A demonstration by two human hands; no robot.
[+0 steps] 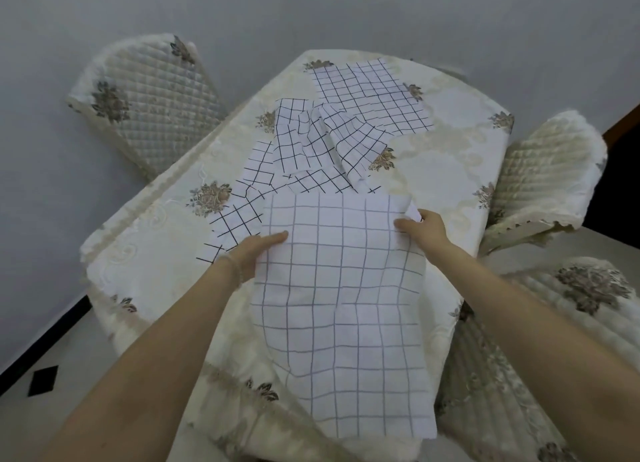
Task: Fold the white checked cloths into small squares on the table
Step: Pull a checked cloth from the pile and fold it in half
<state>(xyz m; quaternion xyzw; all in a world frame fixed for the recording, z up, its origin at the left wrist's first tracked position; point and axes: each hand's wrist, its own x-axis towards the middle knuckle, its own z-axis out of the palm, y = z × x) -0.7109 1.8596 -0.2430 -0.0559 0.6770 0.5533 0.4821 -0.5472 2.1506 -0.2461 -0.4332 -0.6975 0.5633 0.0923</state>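
Observation:
A large white checked cloth (341, 305) hangs in front of me, its lower part draped over the table's near edge. My left hand (256, 253) pinches its left edge, thumb on top and fingers hidden under the fabric. At the upper right corner my right hand (422, 227) grips the cloth, which curls over the fingers. Behind it lies a crumpled heap of checked cloths (311, 146) in the middle of the table. A flat, folded checked cloth (374, 96) sits at the table's far end.
The table (450, 170) wears a cream cover with brown flower prints. Quilted chairs stand at the back left (145, 94), at the right (543, 177) and at the near right (554, 323). A grey wall lies behind.

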